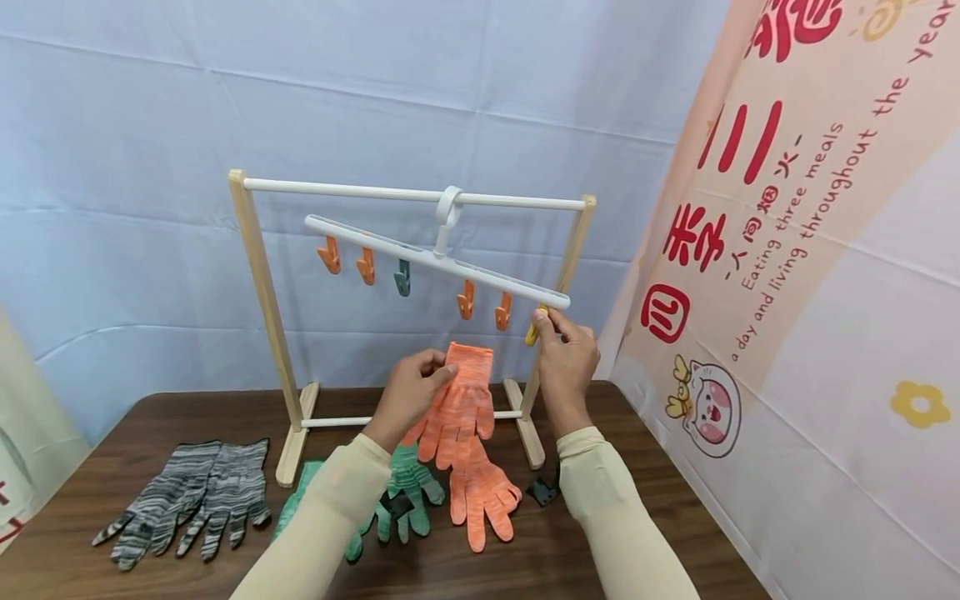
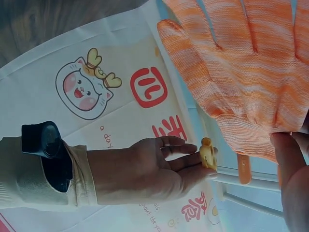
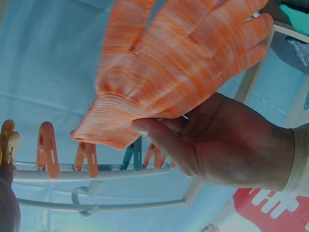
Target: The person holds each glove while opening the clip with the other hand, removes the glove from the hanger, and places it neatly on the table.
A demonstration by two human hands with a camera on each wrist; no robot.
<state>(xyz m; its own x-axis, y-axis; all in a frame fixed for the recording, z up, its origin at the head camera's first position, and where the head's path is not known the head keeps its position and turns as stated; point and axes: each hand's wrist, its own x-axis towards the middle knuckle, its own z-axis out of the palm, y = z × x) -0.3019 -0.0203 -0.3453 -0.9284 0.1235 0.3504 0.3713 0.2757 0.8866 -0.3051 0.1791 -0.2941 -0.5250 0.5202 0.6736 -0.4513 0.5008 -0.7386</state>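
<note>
My left hand pinches the cuff of an orange knitted glove, which hangs fingers down below the right part of a white hanger. The hanger tilts, its right end lower. At that end my right hand pinches a yellow clothespin. In the right wrist view my left thumb lies against the ribbed cuff. The left wrist view shows the yellow clothespin between the right thumb and fingers. Several orange clothespins and a green clothespin hang along the bar.
A wooden rack with a white top rod carries the hanger. On the brown table lie another orange glove, green gloves partly behind the left arm, and grey striped gloves. A printed banner hangs at right.
</note>
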